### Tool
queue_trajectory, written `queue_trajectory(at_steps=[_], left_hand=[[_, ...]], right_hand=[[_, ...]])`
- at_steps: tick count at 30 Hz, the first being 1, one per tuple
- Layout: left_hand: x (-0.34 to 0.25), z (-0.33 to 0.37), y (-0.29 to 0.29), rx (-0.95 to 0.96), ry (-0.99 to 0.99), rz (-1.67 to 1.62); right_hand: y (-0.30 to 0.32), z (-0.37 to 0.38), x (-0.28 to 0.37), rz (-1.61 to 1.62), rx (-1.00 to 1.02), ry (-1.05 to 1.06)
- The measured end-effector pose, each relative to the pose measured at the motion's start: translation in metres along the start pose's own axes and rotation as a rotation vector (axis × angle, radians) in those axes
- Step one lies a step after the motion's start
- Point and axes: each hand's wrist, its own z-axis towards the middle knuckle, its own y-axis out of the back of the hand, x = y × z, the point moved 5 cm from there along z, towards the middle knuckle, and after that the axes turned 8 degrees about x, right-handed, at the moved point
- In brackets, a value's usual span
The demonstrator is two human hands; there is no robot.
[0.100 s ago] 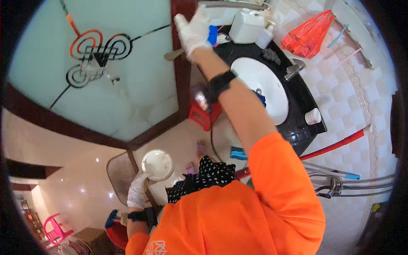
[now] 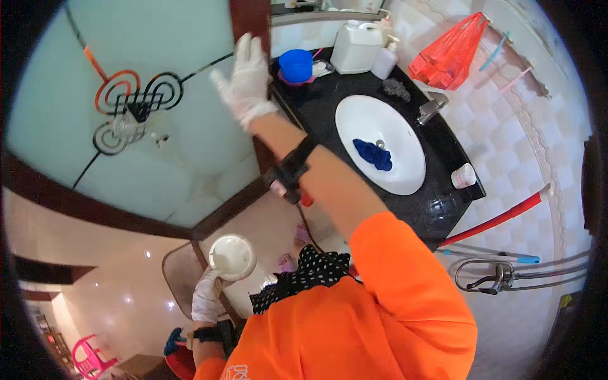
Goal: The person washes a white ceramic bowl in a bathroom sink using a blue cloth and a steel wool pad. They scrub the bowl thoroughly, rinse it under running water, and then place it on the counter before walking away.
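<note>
Left of the white sink (image 2: pixel 407 144), the gloved right grip (image 2: pixel 246 82) is raised, thumb spread, in front of a frosted glass panel (image 2: pixel 202 139). Lower left of the sink, the gloved left grip (image 2: pixel 206 296) holds a round white tub (image 2: pixel 234 255); a dark blue cloth (image 2: pixel 373 154) lies inside the sink.

No legible txt: white print (image 2: pixel 238 372) on orange shirt (image 2: pixel 354 323) cut off, label (image 2: pixel 466 180) on white tub (image 2: pixel 462 172) too sm.

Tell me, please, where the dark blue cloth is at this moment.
In the head view, the dark blue cloth lies inside the white basin, right next to its drain, to the right of the gloved right hand.
</note>
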Motion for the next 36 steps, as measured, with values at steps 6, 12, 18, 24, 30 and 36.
queue_trajectory(at_steps=[6, 12, 18, 24, 30, 36], left_hand=[[-0.033, 0.067, -0.033, 0.055, -0.119, 0.156], [-0.069, 0.134, -0.091, 0.16, 0.048, 0.084], [-0.095, 0.197, -0.118, 0.246, 0.134, 0.274], [-0.151, 0.214, -0.196, 0.328, -0.249, 0.938], [-0.132, 0.311, -0.328, 0.668, 0.328, 0.308], [-0.089, 0.337, -0.478, 1.064, 0.446, 0.333]], right_hand=[[-0.055, 0.032, -0.006, -0.033, 0.251, -0.217], [-0.061, 0.043, -0.009, 0.037, 0.641, -0.179], [-0.052, 0.043, -0.015, 0.015, 0.728, -0.19], [-0.034, 0.05, -0.046, 0.304, 0.748, -0.046], [0.134, 0.037, -0.141, -0.024, 0.7, -0.206], [0.376, -0.059, -0.307, -1.017, 0.338, -1.078]])
